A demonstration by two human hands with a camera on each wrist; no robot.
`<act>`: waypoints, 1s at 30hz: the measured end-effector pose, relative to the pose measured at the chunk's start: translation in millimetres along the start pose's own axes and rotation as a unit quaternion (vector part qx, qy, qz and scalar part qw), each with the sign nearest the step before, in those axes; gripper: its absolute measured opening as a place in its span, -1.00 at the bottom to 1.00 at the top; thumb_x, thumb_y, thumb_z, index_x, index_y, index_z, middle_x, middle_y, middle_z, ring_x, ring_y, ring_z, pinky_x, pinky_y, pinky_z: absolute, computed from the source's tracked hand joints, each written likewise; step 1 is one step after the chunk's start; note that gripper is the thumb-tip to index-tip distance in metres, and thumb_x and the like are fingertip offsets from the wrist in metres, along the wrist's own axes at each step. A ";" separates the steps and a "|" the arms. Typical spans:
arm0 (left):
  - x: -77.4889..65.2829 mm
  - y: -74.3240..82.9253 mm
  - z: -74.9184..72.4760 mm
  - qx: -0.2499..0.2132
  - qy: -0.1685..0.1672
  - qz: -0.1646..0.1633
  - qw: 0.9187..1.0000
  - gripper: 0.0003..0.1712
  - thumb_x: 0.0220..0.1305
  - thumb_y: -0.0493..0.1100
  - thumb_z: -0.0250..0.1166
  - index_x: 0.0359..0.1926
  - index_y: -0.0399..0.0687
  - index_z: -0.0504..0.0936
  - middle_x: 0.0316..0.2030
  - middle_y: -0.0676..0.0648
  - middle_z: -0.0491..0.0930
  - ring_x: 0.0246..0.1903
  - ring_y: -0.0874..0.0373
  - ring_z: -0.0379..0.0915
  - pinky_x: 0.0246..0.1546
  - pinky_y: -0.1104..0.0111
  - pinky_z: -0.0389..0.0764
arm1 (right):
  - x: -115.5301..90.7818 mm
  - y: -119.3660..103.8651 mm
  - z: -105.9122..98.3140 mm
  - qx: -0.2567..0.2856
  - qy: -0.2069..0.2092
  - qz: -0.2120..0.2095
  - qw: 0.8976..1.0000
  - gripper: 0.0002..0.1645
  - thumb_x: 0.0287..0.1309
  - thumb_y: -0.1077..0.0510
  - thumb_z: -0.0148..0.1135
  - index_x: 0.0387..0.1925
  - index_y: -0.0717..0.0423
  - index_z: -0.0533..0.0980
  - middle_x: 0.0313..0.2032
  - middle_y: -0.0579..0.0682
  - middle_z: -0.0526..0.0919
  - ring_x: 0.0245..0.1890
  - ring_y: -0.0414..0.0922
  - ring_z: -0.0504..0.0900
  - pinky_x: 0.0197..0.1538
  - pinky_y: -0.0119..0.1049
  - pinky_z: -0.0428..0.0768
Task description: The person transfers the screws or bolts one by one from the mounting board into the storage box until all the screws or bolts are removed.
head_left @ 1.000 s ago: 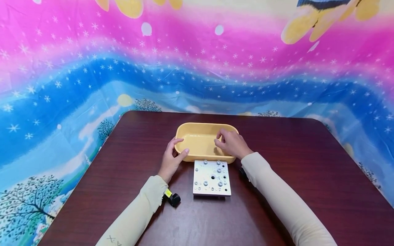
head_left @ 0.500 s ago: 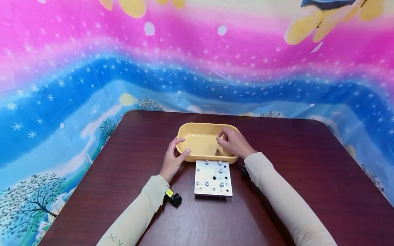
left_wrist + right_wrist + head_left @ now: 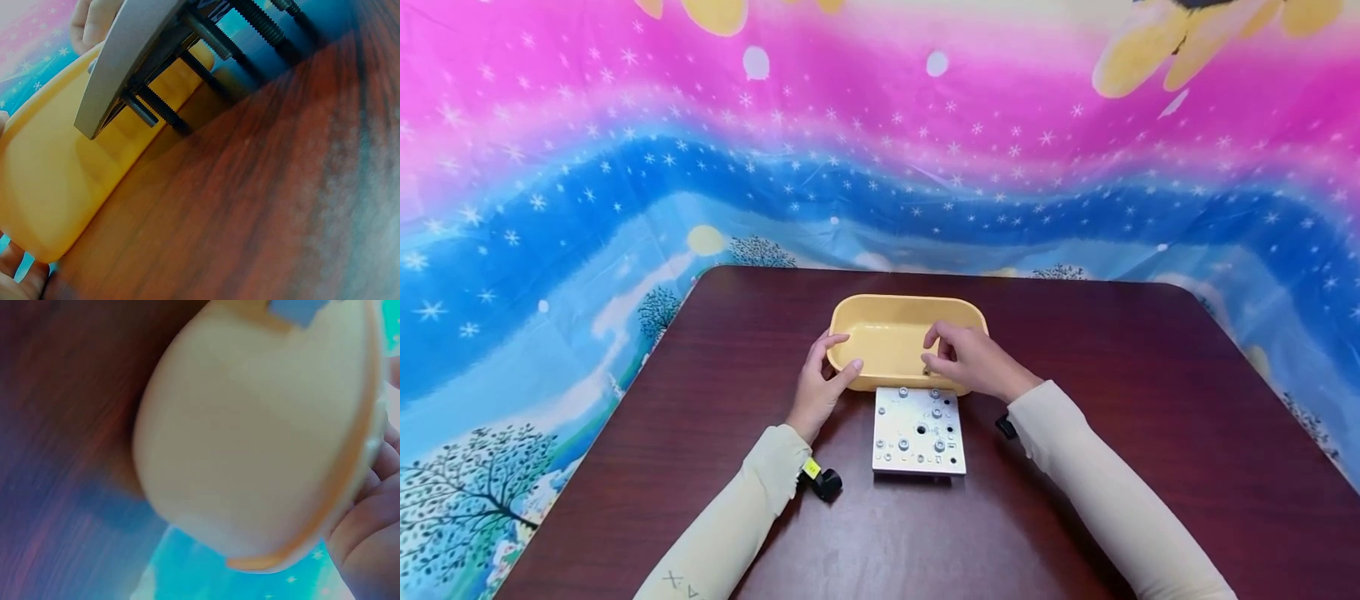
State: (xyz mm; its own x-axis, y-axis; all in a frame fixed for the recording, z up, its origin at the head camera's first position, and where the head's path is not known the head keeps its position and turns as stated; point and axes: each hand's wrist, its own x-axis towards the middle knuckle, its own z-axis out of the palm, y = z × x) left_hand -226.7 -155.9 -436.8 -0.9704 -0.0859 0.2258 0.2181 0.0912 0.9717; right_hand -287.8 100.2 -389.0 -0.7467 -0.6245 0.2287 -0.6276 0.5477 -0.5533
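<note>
My left hand (image 3: 820, 385) holds the left end of a yellow plastic tray (image 3: 898, 301), thumb at the front rim and fingers around the end. Inside the tray's right part is my right hand (image 3: 973, 357), fingers bent, a gap showing between thumb and forefinger. A tiny dark piece (image 3: 927, 372) lies on the tray floor below the thumb, mostly hidden. Directly in front of the tray stands a silver metal plate (image 3: 898, 425) fitted with several socket-head bolts. Threaded shanks (image 3: 257, 22) stick out beneath it in the left wrist view. In the right wrist view, the tray wall (image 3: 250, 425) hides my fingertips.
The dark red-brown wooden table (image 3: 737, 333) carries the tray and plate. A printed snow-scene cloth (image 3: 880, 167) hangs behind the table. Black wrist cameras, one (image 3: 827, 483) on the left sleeve and one (image 3: 1006, 427) on the right, sit close to the tabletop.
My right hand has shifted lower within the tray, toward its front wall, and its thumb now partly covers the small piece that showed before. My left hand keeps its grip on the tray.
</note>
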 end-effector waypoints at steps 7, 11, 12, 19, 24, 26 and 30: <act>0.7 0.1 0.1 -0.006 0.000 -0.004 1.000 -0.43 0.22 -0.23 0.35 0.23 -0.26 0.42 0.43 -0.20 0.08 0.37 -0.01 0.09 0.33 0.17 0.22 | -17.9 -25.9 0.3 -0.011 -0.051 -0.035 0.998 -0.88 0.20 0.12 0.25 -0.24 -0.04 0.48 -0.65 -0.25 0.46 -0.66 -0.31 0.42 -0.50 -0.39 0.48; 0.6 0.2 0.3 -0.006 0.001 0.000 1.000 -0.42 0.22 -0.23 0.35 0.23 -0.28 0.41 0.43 -0.22 0.09 0.38 -0.02 0.07 0.33 0.12 0.21 | -26.1 -37.4 2.4 -0.025 -0.088 -0.053 0.994 -0.87 0.20 0.11 0.26 -0.22 -0.02 0.50 -0.64 -0.26 0.44 -0.64 -0.34 0.41 -0.46 -0.40 0.50; 0.7 0.2 0.5 -0.006 0.001 0.002 1.000 -0.42 0.22 -0.23 0.35 0.23 -0.29 0.41 0.43 -0.23 0.09 0.38 -0.03 0.07 0.33 0.10 0.21 | -27.9 -39.7 3.1 -0.028 -0.096 -0.058 0.993 -0.86 0.20 0.11 0.26 -0.21 -0.01 0.50 -0.64 -0.27 0.44 -0.64 -0.35 0.41 -0.44 -0.40 0.50; 1.0 0.0 1.7 -0.007 -0.002 -0.002 1.000 -0.41 0.23 -0.24 0.34 0.24 -0.31 0.40 0.43 -0.24 0.07 0.38 -0.04 0.07 0.34 0.10 0.20 | -41.0 -49.2 6.6 -0.034 -0.158 -0.073 0.984 -0.89 0.18 0.10 0.26 -0.27 -0.07 0.49 -0.66 -0.30 0.41 -0.65 -0.39 0.38 -0.47 -0.45 0.47; 1.2 1.2 1.8 -0.005 0.000 -0.004 1.000 -0.42 0.23 -0.23 0.34 0.24 -0.29 0.40 0.43 -0.22 0.08 0.37 -0.04 0.09 0.34 0.13 0.21 | -46.7 -55.2 6.0 -0.022 -0.206 -0.067 0.976 -0.90 0.12 0.14 0.26 -0.31 -0.07 0.51 -0.67 -0.29 0.38 -0.66 -0.38 0.34 -0.49 -0.47 0.44; 0.9 1.7 1.6 -0.002 0.002 -0.004 1.000 -0.42 0.23 -0.23 0.34 0.24 -0.29 0.40 0.43 -0.22 0.08 0.37 -0.04 0.09 0.33 0.12 0.21 | -48.2 -57.7 5.7 -0.022 -0.221 -0.065 0.973 -0.89 0.11 0.15 0.27 -0.31 -0.07 0.51 -0.67 -0.29 0.38 -0.66 -0.38 0.33 -0.50 -0.47 0.42; 0.0 2.1 1.4 0.002 0.002 -0.008 1.000 -0.42 0.23 -0.22 0.34 0.24 -0.28 0.41 0.43 -0.22 0.08 0.37 -0.05 0.08 0.33 0.11 0.21 | -50.1 -61.5 6.7 -0.028 -0.236 -0.056 0.970 -0.88 0.09 0.13 0.29 -0.31 -0.09 0.51 -0.66 -0.28 0.39 -0.65 -0.38 0.33 -0.49 -0.47 0.41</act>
State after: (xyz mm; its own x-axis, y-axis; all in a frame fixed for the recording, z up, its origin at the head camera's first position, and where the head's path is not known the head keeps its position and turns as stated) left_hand -226.4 -154.3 -434.8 -0.9733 -0.0907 0.2107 0.2022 0.0945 0.9748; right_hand -210.3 94.1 -371.7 -0.4977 -0.8596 -0.1155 -0.7189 0.4833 -0.4996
